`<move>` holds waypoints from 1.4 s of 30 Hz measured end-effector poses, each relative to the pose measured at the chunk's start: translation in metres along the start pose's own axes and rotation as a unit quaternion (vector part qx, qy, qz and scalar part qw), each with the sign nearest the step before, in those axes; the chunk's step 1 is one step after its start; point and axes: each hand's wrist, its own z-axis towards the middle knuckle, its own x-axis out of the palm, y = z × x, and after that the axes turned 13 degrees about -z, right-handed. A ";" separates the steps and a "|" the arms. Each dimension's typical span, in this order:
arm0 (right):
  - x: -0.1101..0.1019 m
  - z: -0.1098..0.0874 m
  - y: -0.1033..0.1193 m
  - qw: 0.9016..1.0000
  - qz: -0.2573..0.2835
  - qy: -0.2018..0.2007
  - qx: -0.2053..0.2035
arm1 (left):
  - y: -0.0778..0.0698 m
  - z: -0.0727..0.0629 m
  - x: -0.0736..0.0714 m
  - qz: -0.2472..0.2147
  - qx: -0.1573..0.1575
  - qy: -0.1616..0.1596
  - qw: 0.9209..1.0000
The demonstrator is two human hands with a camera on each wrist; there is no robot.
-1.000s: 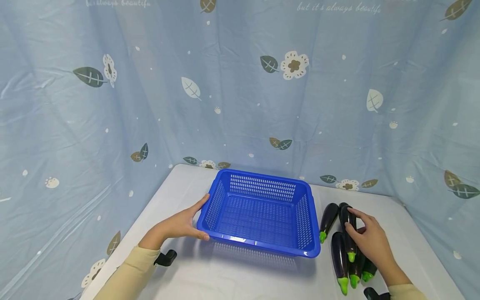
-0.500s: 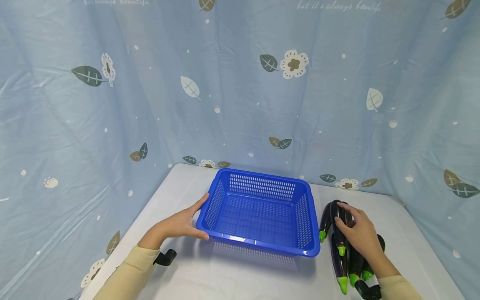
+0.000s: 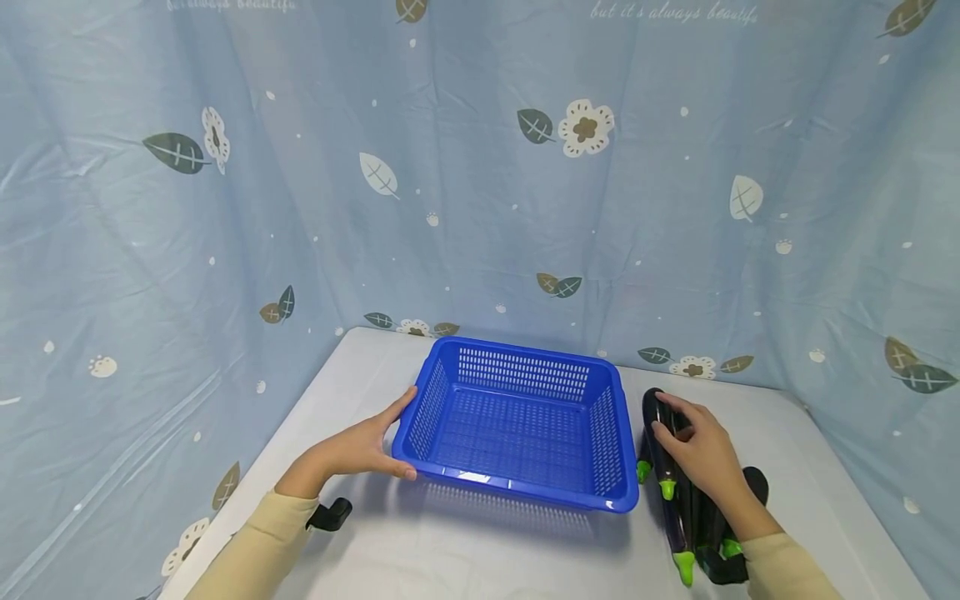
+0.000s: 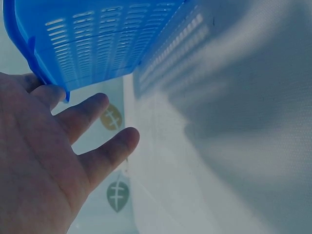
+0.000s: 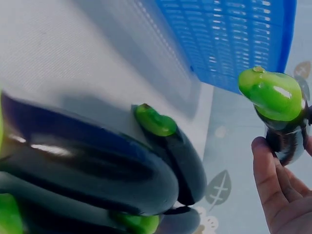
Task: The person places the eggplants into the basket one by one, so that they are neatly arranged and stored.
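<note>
A blue plastic basket with slotted walls stands in the middle of the table, with nothing in it. At its left side, my left hand touches the rim with fingers spread; in the left wrist view two fingers stretch out straight, off the basket. My right hand pinches an eggplant between thumb and fingers, raised above the others beside the basket's right wall. Its green cap points toward the camera in the right wrist view. Under and beside that hand lie several more eggplants, partly hidden.
A white-covered table carries everything. A blue patterned curtain hangs behind and along both sides. One eggplant lies close to the basket's right side. A black wrist mount juts from the left sleeve.
My right hand has moved left with the eggplant, away from the pile and nearer the basket, uncovering another eggplant at the right. The left hand and the basket have stayed put.
</note>
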 end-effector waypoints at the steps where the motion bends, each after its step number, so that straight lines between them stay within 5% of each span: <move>1: 0.000 0.001 0.001 1.000 0.000 0.000 -0.001 | 0.000 0.000 0.000 -0.001 -0.002 0.001 1.000; 42: -0.003 0.042 0.058 0.996 0.064 0.059 -0.024 | 0.000 0.001 0.002 0.011 -0.005 0.001 1.000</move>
